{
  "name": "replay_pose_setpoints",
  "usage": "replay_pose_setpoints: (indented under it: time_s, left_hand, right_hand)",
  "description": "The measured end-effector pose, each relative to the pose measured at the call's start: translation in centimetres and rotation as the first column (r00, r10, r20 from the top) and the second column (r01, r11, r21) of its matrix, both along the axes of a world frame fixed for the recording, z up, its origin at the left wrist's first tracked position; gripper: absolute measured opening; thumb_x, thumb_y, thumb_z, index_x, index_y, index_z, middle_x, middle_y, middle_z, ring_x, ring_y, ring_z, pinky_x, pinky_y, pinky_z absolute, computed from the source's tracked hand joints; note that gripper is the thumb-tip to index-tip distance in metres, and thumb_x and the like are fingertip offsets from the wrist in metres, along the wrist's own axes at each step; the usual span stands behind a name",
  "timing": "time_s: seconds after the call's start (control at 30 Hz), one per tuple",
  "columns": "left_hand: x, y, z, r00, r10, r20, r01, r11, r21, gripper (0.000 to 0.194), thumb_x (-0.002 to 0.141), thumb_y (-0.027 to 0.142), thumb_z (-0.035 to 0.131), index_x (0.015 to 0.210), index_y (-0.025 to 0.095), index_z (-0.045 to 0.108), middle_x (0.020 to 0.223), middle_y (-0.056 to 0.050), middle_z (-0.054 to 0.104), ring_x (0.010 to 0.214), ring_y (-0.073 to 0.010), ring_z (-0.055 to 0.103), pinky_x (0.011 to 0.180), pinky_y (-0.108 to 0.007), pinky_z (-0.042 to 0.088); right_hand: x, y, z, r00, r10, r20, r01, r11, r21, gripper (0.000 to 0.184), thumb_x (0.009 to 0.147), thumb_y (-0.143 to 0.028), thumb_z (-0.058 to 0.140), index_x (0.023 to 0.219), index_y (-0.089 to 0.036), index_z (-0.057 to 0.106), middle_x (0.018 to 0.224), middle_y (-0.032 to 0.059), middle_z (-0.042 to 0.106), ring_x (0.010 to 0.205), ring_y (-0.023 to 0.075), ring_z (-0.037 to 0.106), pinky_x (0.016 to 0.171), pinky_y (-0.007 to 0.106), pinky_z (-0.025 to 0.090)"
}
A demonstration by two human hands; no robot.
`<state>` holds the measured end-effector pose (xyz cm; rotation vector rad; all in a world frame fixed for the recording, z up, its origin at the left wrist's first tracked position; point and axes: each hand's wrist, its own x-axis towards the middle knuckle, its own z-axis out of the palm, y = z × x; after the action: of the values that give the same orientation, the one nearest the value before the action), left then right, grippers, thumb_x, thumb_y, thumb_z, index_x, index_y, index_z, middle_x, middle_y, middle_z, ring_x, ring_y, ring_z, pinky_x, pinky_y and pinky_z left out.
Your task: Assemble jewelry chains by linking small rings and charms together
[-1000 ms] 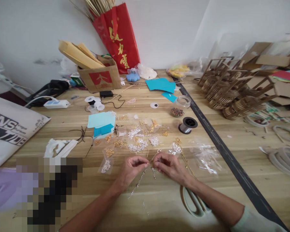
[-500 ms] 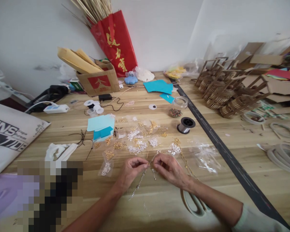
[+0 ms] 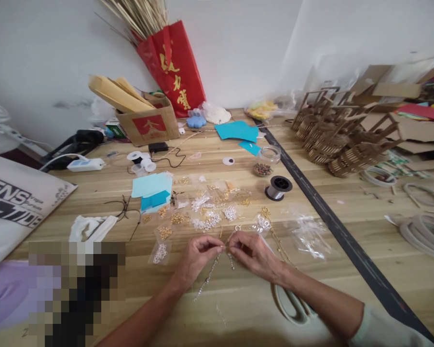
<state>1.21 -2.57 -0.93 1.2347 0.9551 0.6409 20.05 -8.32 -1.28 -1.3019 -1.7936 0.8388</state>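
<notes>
A silver chain (image 3: 207, 280) with a round clasp (image 3: 237, 228) lies on the table under my fingertips, one end trailing toward me. My left hand (image 3: 202, 254) pinches something tiny beside the chain, too small to make out for certain. From the other side, my right hand (image 3: 251, 253) pinches close against it, thumb and forefinger together; the fingertips of both hands nearly meet. Behind my right hand lies a gold chain (image 3: 275, 236). The scissors (image 3: 292, 306) rest partly under my right forearm, their handles showing.
Small bags of silver beads (image 3: 206, 220) and gold findings (image 3: 164, 233) lie beyond my hands. A wire spool (image 3: 279, 188) stands to the right, near a jar (image 3: 269, 154). Clear plastic bags (image 3: 307, 236), blue cards (image 3: 152, 188) and woven baskets (image 3: 340, 140) lie around.
My hands stay almost in place, with the fingertips drawn slightly closer together over the chain. The whole view has shifted a little.
</notes>
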Motion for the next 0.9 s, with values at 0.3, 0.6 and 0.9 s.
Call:
replay_pose_setpoints:
  time_s: [0.3, 0.6, 0.9]
  left_hand:
    - [0.10, -0.09, 0.41, 1.000, -0.013, 0.004, 0.013, 1.000, -0.020, 0.013, 0.066, 0.025, 0.076, 0.072, 0.015, 0.073, 0.071, -0.003, 0.072, 0.068, -0.0140, 0.062, 0.066, -0.023, 0.048]
    - [0.17, -0.09, 0.38, 1.000, -0.012, 0.009, 0.012, 0.999, -0.033, 0.009, 0.064, 0.022, 0.076, 0.070, 0.015, 0.073, 0.070, -0.002, 0.072, 0.066, -0.0131, 0.062, 0.066, -0.022, 0.048]
    - [0.23, -0.03, 0.46, 0.999, -0.034, 0.000, 0.034, 0.999, -0.012, 0.009, 0.065, 0.023, 0.075, 0.069, 0.015, 0.073, 0.068, -0.002, 0.071, 0.065, -0.0129, 0.061, 0.065, -0.023, 0.048]
  right_hand:
    - [0.10, -0.06, -0.32, 1.000, 0.008, 0.013, -0.008, 1.000, -0.018, 0.007, 0.088, -0.016, 0.054, 0.082, -0.017, 0.059, 0.071, 0.0000, 0.060, 0.063, 0.0123, 0.053, 0.059, 0.022, 0.039]
    - [0.11, -0.10, -0.40, 1.000, 0.012, 0.010, -0.012, 1.000, -0.010, 0.007, 0.088, -0.017, 0.054, 0.084, -0.017, 0.059, 0.073, 0.0007, 0.061, 0.064, 0.0125, 0.055, 0.058, 0.022, 0.040]
    - [0.10, -0.04, -0.38, 1.000, 0.016, 0.008, -0.016, 1.000, -0.012, 0.008, 0.089, -0.017, 0.055, 0.083, -0.017, 0.060, 0.072, 0.0004, 0.061, 0.065, 0.0126, 0.055, 0.059, 0.023, 0.040]
